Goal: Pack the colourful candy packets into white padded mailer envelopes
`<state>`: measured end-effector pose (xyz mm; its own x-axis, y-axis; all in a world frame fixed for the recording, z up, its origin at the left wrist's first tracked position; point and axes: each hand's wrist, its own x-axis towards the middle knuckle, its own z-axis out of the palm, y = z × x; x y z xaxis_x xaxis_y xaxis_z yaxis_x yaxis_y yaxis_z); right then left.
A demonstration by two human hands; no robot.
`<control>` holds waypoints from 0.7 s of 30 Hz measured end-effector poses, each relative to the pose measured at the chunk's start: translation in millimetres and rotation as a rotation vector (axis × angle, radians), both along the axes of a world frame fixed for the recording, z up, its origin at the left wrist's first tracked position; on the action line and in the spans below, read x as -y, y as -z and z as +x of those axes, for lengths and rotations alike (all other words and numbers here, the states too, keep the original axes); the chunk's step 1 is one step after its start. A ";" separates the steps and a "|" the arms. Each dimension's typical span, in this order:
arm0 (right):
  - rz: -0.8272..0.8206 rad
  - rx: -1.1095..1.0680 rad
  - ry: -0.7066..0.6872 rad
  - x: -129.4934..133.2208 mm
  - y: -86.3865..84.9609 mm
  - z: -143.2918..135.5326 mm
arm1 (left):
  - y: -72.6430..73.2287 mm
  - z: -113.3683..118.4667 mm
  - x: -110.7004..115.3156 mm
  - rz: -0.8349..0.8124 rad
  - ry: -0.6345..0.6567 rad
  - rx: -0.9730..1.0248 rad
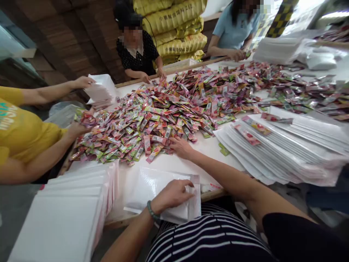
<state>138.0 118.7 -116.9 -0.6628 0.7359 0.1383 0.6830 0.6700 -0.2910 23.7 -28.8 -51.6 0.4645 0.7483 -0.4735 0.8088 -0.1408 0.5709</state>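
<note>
My left hand (pixel 176 194), with a green bracelet at its wrist, rests on a white padded envelope (pixel 152 183) at the table's near edge. Its fingers are spread over the envelope's clear flap. Farther forward, my right hand (pixel 181 147) reaches to the near edge of a large heap of small colourful packets (pixel 163 105). The right fingertips touch packets there; whether they grip one is too small to tell. A pink packet (pixel 147 145) lies just left of those fingers.
White envelopes are stacked at the near left (pixel 68 203) and fanned out at the right (pixel 267 153), with several packets on top. A person in yellow (pixel 29 134) handles envelopes and packets at the left. Two more people stand across the table, before yellow sacks (pixel 177 22).
</note>
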 end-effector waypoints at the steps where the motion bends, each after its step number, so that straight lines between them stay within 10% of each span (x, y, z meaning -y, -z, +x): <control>1: -0.007 0.002 -0.028 0.4 3.9 8.6 | -2.9 -6.2 -6.6 0.029 -0.059 0.027; 5: -0.029 -0.087 -0.054 8.5 14.3 49.4 | -7.4 -40.4 -45.1 0.421 -0.418 -0.203; 7: -0.032 -0.112 -0.013 16.6 15.0 66.9 | -1.5 -55.3 -62.6 0.538 -0.391 -0.329; 10: -0.034 -0.080 0.081 31.8 9.3 84.6 | 7.2 -70.5 -76.8 0.493 -0.283 -0.321; 16: -0.086 -0.085 0.478 59.4 -13.2 66.4 | 8.0 -86.7 -91.0 0.616 -0.546 -0.451; 21: -0.270 0.026 0.502 65.4 -12.4 44.9 | 22.8 -96.6 -104.1 0.422 -0.566 -0.550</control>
